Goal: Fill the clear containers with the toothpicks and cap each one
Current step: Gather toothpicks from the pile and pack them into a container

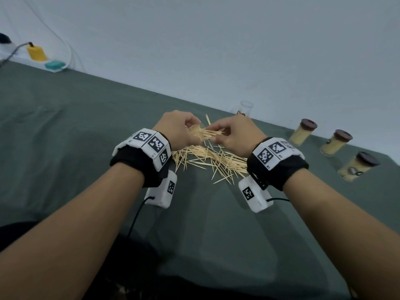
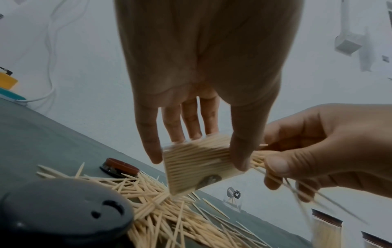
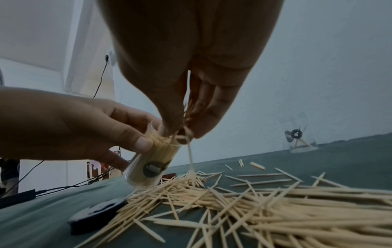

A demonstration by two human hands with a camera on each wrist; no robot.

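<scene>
My left hand grips a clear container packed with toothpicks, tilted above the pile, thumb and fingers around its sides. The same container shows in the right wrist view. My right hand pinches a bunch of toothpicks at the container's open mouth; a few dangle loose. Loose toothpicks lie scattered on the green cloth under both hands. A dark cap lies beside the pile. An almost empty clear container stands behind, uncapped.
Three filled, capped containers stand in a row at the right near the table's far edge. A power strip with a yellow plug sits at the far left. A white wall runs behind the table.
</scene>
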